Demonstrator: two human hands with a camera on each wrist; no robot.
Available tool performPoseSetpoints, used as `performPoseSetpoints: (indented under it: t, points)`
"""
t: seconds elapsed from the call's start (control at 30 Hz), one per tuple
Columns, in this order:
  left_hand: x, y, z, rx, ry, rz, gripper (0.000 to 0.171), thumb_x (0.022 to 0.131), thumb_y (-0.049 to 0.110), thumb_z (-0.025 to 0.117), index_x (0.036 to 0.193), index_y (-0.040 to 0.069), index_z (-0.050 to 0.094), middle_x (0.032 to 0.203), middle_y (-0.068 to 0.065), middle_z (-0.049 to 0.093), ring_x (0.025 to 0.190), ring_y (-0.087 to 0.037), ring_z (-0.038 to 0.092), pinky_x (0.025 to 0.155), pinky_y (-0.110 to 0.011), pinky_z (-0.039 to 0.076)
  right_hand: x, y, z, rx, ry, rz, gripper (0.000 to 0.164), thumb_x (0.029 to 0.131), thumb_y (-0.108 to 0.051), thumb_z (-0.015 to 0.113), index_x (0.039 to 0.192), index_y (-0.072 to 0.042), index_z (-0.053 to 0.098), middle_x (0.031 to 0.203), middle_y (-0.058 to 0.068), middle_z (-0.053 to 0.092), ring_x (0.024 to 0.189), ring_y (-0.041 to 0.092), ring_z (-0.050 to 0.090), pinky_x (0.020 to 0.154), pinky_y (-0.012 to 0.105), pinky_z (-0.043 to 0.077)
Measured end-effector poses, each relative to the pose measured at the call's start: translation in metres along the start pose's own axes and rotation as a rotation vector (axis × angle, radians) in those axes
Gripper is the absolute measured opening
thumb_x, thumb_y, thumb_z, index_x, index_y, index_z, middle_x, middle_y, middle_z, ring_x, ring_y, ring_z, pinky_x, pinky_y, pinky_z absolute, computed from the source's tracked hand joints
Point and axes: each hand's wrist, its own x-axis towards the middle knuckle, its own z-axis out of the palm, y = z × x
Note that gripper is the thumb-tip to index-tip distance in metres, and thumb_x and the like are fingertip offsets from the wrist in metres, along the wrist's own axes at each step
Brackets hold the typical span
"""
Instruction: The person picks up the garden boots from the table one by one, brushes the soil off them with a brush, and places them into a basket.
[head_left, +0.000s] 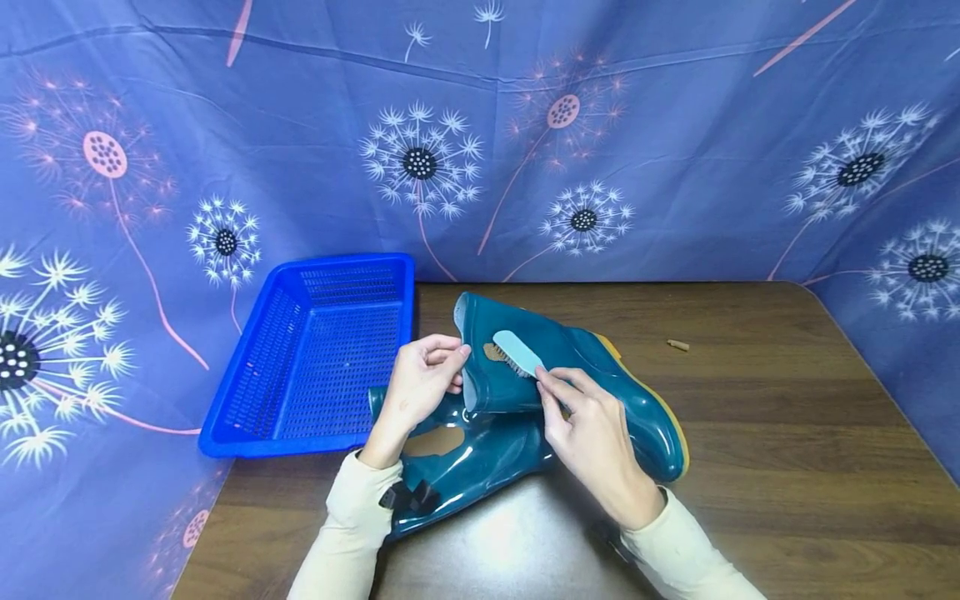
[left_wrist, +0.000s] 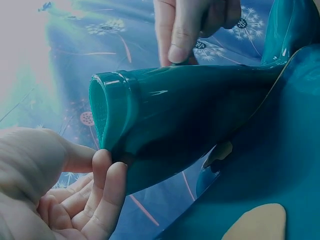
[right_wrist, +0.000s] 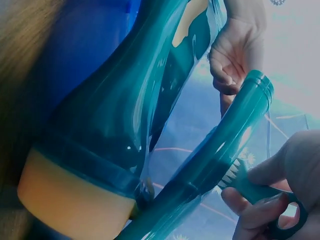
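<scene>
A teal rubber boot with a yellow sole lies on its side in the head view. My left hand pinches the rim of its shaft between thumb and fingers. My right hand grips a light-blue brush by its handle, which ends in a ring in the right wrist view. The brush's bristles are against the shaft, beside a tan patch. Nearer to me lies a second teal boot, partly under the first one and my left arm, with a larger tan patch on it.
A blue slotted basket stands at the table's left side. A small tan stub lies on the wooden table right of the boots. Behind the table hangs a blue cloth with dandelion prints.
</scene>
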Motion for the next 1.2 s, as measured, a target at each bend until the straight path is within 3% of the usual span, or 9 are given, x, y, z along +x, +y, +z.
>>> performPoseSetpoints:
  t: [0.1,0.27,0.43,0.53,0.7,0.8,0.97,1.2]
  points:
    - [0.0002,0.0008,-0.0009,-0.005,0.000,0.004,0.023,0.102,0.010,0.069,0.118,-0.007,0.072,0.089,-0.015,0.079,0.061,-0.008,0.066,0.059,-0.022,0.059,-0.0001,-0.0007,0.0006,0.009,0.007,0.013,0.028,0.094,-0.007,0.080,0.122,-0.007,0.081,0.113,0.012,0.079,0.062,0.009,0.064,0.044,0.014,0.031]
    - [0.0009,-0.0005,-0.0009,-0.012,0.005,0.006,0.023,0.102,0.010,0.069,0.118,-0.007,0.071,0.089,-0.015,0.079,0.061,-0.008,0.065,0.059,-0.022,0.059,-0.0002,-0.0032,0.0043,0.062,0.013,-0.052,0.029,0.093,-0.004,0.080,0.122,-0.006,0.081,0.112,0.011,0.079,0.082,0.018,0.077,0.049,0.011,0.037]
    - [0.0003,-0.0014,-0.0007,-0.011,0.001,0.001,0.023,0.102,0.010,0.069,0.118,-0.007,0.071,0.091,-0.016,0.079,0.061,-0.008,0.066,0.059,-0.022,0.059,0.0002,-0.0027,0.0014,-0.002,-0.011,0.032,0.027,0.095,-0.007,0.079,0.122,-0.007,0.081,0.111,0.011,0.079,0.063,0.011,0.065,0.045,0.016,0.037]
    - [0.0000,-0.0003,-0.0012,-0.016,0.003,0.005,0.023,0.102,0.010,0.069,0.118,-0.007,0.072,0.088,-0.014,0.079,0.061,-0.008,0.065,0.059,-0.022,0.059,0.0015,-0.0028,-0.0002,-0.008,-0.004,0.064,0.026,0.095,-0.007,0.079,0.121,-0.007,0.081,0.111,0.010,0.079,0.065,0.011,0.066,0.044,0.016,0.034]
    - [0.0000,0.0006,-0.0009,-0.013,0.004,0.010,0.023,0.102,0.010,0.070,0.118,-0.007,0.072,0.090,-0.015,0.079,0.061,-0.008,0.065,0.059,-0.022,0.059,0.0021,-0.0050,0.0019,0.049,0.004,-0.025,0.027,0.094,-0.006,0.080,0.122,-0.006,0.081,0.112,0.010,0.079,0.079,0.017,0.076,0.046,0.012,0.032]
    - [0.0001,-0.0005,0.0000,-0.010,0.000,0.008,0.024,0.102,0.010,0.070,0.118,-0.007,0.071,0.093,-0.018,0.079,0.061,-0.008,0.066,0.059,-0.022,0.059,0.0006,-0.0054,0.0025,0.009,0.003,-0.037,0.028,0.094,-0.008,0.081,0.121,-0.008,0.082,0.112,0.008,0.080,0.065,0.010,0.068,0.045,0.013,0.029]
    - [-0.0001,-0.0021,0.0009,-0.010,-0.006,0.014,0.023,0.102,0.010,0.070,0.118,-0.007,0.071,0.093,-0.018,0.079,0.061,-0.008,0.066,0.059,-0.022,0.059,-0.0003,-0.0040,0.0006,-0.097,0.030,0.018,0.026,0.093,-0.012,0.081,0.119,-0.012,0.083,0.110,0.006,0.080,0.051,0.005,0.048,0.044,0.018,0.027]
    - [0.0000,-0.0014,0.0012,-0.013,0.001,0.028,0.023,0.102,0.009,0.070,0.117,-0.008,0.072,0.095,-0.021,0.079,0.060,-0.007,0.066,0.058,-0.023,0.059,0.0006,-0.0041,0.0012,-0.036,0.038,-0.052,0.030,0.094,-0.011,0.082,0.123,-0.012,0.081,0.111,0.005,0.081,0.067,0.012,0.069,0.046,0.014,0.027]
